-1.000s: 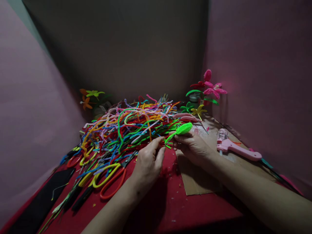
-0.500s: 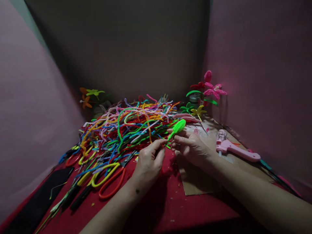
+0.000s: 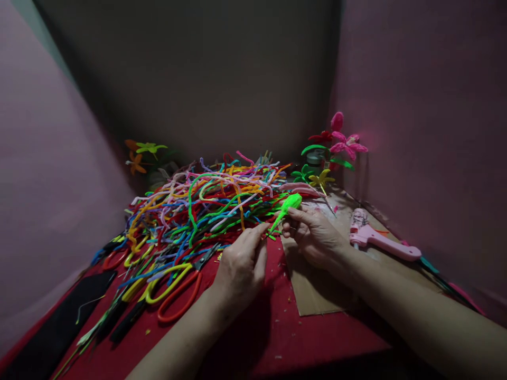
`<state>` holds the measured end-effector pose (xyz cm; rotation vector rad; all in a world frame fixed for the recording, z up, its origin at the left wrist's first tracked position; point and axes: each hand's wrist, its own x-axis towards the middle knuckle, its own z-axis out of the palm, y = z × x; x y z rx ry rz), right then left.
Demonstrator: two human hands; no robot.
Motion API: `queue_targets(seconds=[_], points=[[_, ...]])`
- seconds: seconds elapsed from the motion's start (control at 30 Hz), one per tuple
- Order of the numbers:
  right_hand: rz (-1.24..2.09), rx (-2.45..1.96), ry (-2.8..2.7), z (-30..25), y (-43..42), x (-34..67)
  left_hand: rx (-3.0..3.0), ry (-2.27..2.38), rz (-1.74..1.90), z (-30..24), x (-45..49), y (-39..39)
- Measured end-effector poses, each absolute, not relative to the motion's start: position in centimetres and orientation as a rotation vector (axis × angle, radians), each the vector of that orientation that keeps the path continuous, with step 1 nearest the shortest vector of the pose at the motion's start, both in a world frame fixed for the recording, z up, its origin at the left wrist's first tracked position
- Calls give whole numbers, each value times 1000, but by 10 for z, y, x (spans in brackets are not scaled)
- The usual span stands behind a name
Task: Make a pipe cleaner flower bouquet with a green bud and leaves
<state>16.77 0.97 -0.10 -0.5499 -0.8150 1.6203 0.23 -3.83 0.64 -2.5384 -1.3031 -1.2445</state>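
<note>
A bright green pipe-cleaner bud [image 3: 289, 203], a fuzzy coiled head on a thin stem, is held between both hands above the red table [image 3: 277, 338]. My right hand [image 3: 315, 235] pinches it just under the coiled head. My left hand [image 3: 241, 264] pinches the lower end of the stem between thumb and forefinger. Just behind the hands lies a big heap of pipe cleaners [image 3: 206, 203] in many colours.
Scissors with orange and yellow handles [image 3: 174, 290] lie left of my left hand. A brown cardboard sheet [image 3: 317, 295] lies under my right arm, with a pink glue gun [image 3: 380, 244] on its right. Finished pipe-cleaner flowers [image 3: 336, 142] stand at the back right, more flowers [image 3: 140, 155] at back left.
The green bud has been turned and brought slightly down and left, its head now pointing more upright. Both hands kept their pinch and shifted only a little.
</note>
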Motion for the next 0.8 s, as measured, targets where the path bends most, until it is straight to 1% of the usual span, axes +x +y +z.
queue_targets(seconds=[0.1,0.27,0.8], points=[[1656,-542,-840,1,9,169,-2539,-1390,-1369,11,1,-39],[1697,-481,-883,3,7,168,-2529,-1407,-1407,13,0,-38],[1696,-443,-992,-1,8,169,-2534,-1346,-1171,6,-4,-37]])
